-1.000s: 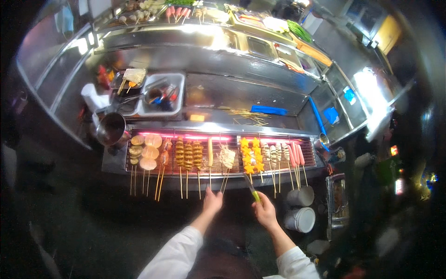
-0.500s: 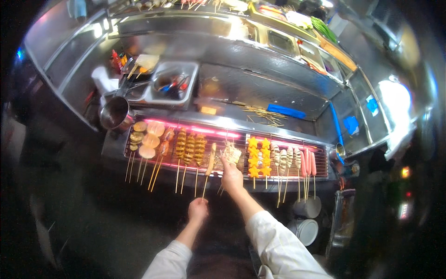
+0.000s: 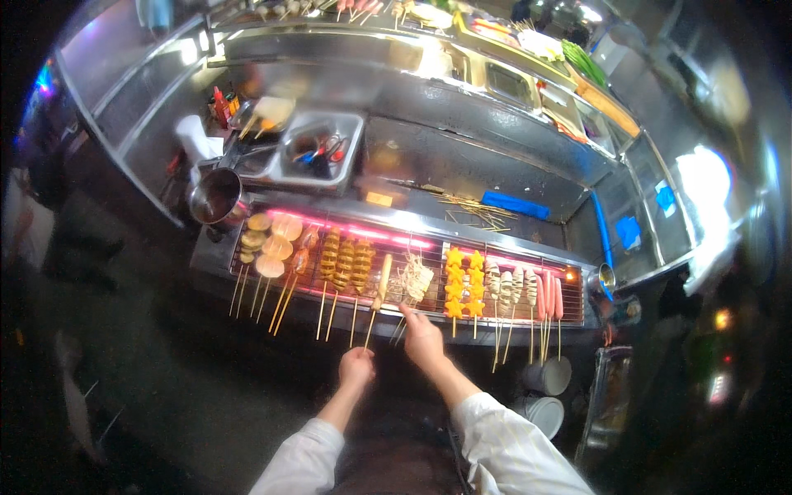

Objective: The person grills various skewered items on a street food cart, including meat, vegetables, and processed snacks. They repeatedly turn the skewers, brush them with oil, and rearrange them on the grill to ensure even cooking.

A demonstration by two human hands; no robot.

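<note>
My left hand (image 3: 356, 365) is closed on the lower end of the stick of a long pale roll skewer (image 3: 382, 282), at the front of the wire grill (image 3: 318, 294). My right hand (image 3: 423, 340) is just right of it, fingers curled at the sticks below a pale, stringy enoki-like bundle (image 3: 417, 280); what they hold is hidden. Skewers of round slices (image 3: 271, 265), browned spirals (image 3: 343, 272), orange stars (image 3: 454, 285), striped pieces (image 3: 506, 290) and pink sausages (image 3: 549, 295) lie along the grill over glowing red bars.
A metal pot (image 3: 214, 198) and a white tub of utensils (image 3: 349, 150) stand behind at left. Loose sticks (image 3: 470, 213) and a long blue object (image 3: 516, 205) lie behind the grill. An upper shelf carries food and greens (image 3: 584, 64). White buckets (image 3: 544, 415) stand below right.
My right hand swung left from the stars to the stringy bundle, then drew back slightly; its green-handled tool is no longer visible. My left hand moved down to the roll skewer's stick end.
</note>
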